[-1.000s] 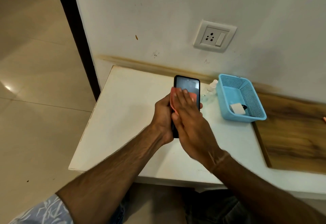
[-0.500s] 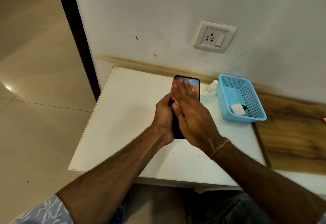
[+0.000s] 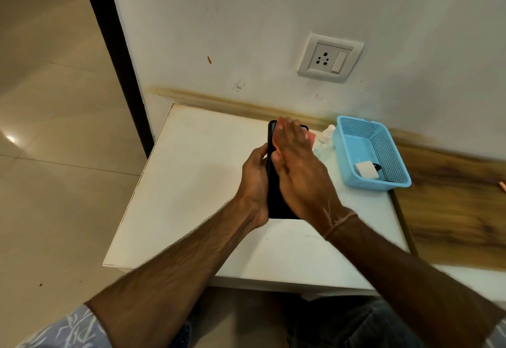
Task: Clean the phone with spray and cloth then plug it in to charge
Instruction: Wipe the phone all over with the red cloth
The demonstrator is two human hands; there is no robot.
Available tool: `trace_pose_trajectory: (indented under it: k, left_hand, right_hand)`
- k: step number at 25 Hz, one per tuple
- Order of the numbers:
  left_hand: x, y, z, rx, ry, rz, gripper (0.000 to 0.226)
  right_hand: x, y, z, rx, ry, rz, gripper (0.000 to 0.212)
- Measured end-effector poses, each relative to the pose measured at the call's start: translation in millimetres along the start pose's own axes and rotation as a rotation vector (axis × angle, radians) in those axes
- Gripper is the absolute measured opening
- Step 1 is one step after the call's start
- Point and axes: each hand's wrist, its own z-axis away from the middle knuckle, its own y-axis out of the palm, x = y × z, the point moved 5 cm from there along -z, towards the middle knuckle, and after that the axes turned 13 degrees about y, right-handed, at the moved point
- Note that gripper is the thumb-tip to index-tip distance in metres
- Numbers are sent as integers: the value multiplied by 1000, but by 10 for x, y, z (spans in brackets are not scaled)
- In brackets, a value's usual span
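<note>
White rectangular bench [image 3: 191, 183]: back edge against the white wall, left and near edges open to tiled floor [image 3: 54, 156]; left half of the top is bare. A brown wood-grain surface [image 3: 451, 210] adjoins the right edge.

Black slab phone [image 3: 276, 205]: held above the bench middle, long axis pointing toward the wall. Left hand [image 3: 256, 180] gripped around its left edge. Right hand [image 3: 297, 167] laid flat, fingers straight, pressing a thin pink cloth [image 3: 311, 137] to the screen; only a corner of cloth shows past the fingers.

Small clear spray bottle with white cap [image 3: 327, 135]: upright, between phone and basket, near the wall.

Light blue perforated plastic basket [image 3: 353, 131]: at the bench's right rear corner. Contents: white block-shaped charger [image 3: 366, 169] and a dark item beside it, unclear.

White wall socket with switch [image 3: 330, 57]: above the bench.
</note>
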Motion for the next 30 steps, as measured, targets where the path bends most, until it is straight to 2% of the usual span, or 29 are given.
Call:
trace_pose_trajectory:
  k: [3, 5, 9, 14, 16, 19, 20, 23, 26, 30]
  left_hand:
    - [-11, -28, 1, 16, -11, -25, 59]
    - [-6, -34, 5, 11, -8, -53, 58]
    - [-15, -32, -2, -13, 16, -119, 54]
    - [-50, -29, 5, 12, 24, -97, 54]
    - [-51, -8, 34, 51, 12, -81, 55]
    - [-71, 58, 76, 150, 18, -47, 69]
    - [-80, 70, 79, 170, 20, -38, 71]
    - [-95, 83, 69, 177, 21, 17, 69]
    - [-69, 85, 62, 183, 8, 62, 65]
    - [-46, 41, 38, 89, 16, 20, 69]
  right_hand:
    - [-154, -47, 275, 12, -172, 149, 50]
    - [-335, -147, 236, -5, -119, 162, 49]
    - [-327, -211, -29, -58, 57, 17, 49]
    - [-98, -75, 1, -69, -39, -1, 49]
    - [-282, -221, -23, -145, -37, 55, 45]
    - [-547, -407, -57, -288, 91, 144, 28]
    - [-577, -392, -44, -297, 114, 135, 26]
    - [-515, -312, -34, -268, 126, -18, 38]
    - [-427, -415, -88, -385, 157, -189, 35]
    - [-147, -368, -34, -438, 20, -176, 29]
